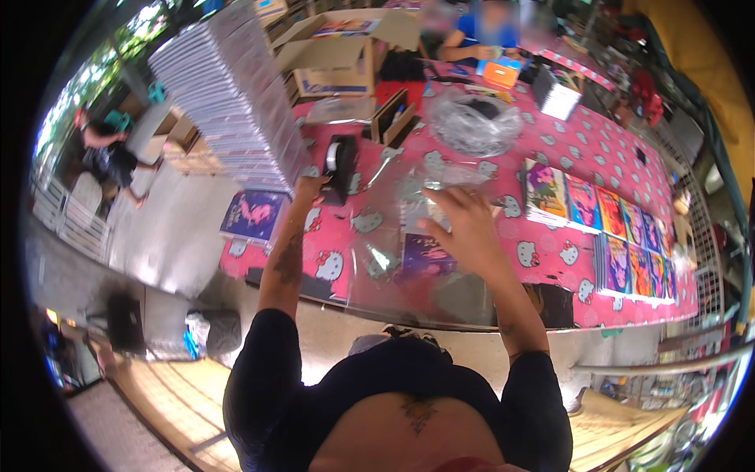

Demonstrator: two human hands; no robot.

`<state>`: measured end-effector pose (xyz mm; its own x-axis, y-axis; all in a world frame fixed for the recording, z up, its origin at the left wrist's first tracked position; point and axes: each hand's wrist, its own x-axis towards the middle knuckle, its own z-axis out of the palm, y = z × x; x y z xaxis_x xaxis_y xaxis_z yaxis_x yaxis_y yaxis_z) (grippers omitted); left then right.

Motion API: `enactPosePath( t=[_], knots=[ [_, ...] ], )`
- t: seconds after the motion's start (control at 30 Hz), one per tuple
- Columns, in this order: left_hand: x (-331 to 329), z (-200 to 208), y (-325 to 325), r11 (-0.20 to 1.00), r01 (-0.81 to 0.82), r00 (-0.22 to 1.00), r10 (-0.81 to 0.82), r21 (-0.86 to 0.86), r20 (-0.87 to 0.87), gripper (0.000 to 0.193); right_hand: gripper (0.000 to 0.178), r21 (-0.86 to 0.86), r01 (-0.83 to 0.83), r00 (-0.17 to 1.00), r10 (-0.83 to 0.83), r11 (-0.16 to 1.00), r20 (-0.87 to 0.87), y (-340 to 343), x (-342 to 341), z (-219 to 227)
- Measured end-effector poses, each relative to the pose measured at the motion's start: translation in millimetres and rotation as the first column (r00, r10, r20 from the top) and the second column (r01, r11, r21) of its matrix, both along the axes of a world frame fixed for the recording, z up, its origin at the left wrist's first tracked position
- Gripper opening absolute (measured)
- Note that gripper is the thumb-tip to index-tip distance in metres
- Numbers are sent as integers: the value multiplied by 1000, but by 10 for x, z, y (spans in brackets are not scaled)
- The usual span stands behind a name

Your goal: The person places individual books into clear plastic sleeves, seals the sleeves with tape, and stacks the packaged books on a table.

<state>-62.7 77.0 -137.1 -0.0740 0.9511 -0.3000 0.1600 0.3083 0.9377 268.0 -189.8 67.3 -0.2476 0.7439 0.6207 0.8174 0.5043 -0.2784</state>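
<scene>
On the pink patterned tablecloth stands a black tape dispenser (340, 177) with a pale roll in it. My left hand (310, 189) is closed at its near left side, gripping the edge. My right hand (465, 226) is spread, fingers apart, over a purple-covered book (425, 253) that it partly hides. Clear plastic film (370, 263) lies around and over this book, reaching the table's near edge. Left of my left forearm, another purple book (255, 214) lies beside a tall stack of books (236, 102).
Rows of colourful books (602, 208) lie at the right. Farther back are a bundle of clear plastic (474, 122), a brown wooden holder (392, 118) and an open carton (334, 67). A co-worker (480, 39) sits across the table; another person (114, 153) is at far left.
</scene>
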Motion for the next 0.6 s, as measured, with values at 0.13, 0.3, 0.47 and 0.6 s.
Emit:
enactPosePath(
  t=[0.13, 0.3, 0.47, 0.6],
  knots=[
    [60, -186, -362, 897, -143, 973, 50, 418, 225, 20, 33, -134, -6, 999, 10, 991, 32, 51, -74, -26],
    [-3, -185, -685, 911, -94, 951, 201, 403, -234, 16, 32, -66, -24, 992, 32, 998, 122, 94, -183, 17],
    [138, 378, -627, 891, 253, 419, 250, 377, -873, 20, 37, -107, 23, 997, -16, 994, 72, 105, -232, -14],
    [411, 587, -727, 855, 212, 599, 269, 473, -754, 23, 41, -78, 55, 995, -48, 995, 93, 129, -269, 50]
  ],
)
